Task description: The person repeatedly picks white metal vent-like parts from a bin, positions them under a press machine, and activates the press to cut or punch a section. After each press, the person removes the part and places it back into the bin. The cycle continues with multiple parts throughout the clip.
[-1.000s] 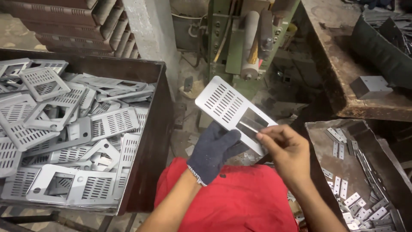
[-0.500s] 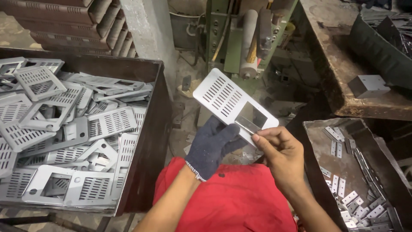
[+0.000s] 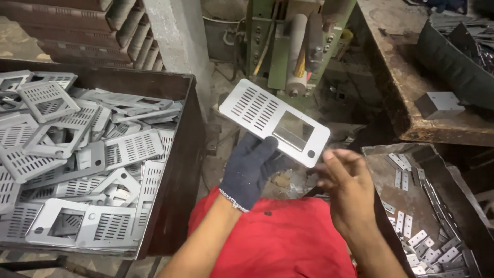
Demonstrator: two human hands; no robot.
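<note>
Above the lap, gloved left hand (image 3: 249, 170) props slotted plate (image 3: 272, 121).

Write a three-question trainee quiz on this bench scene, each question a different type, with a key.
1. True or false: the left hand wears a dark knit glove.
2. Multiple choice: the slotted metal plate is held by (A) the left hand alone, (B) the right hand alone, (C) both hands.
3. Fill in: the tray beside the right hand holds small metal ____.

Key:
1. True; the right hand is bare.
2. A; the right hand hovers just below the plate, apart from it.
3. Strips; the big bin on the left holds slotted plates instead.
</note>
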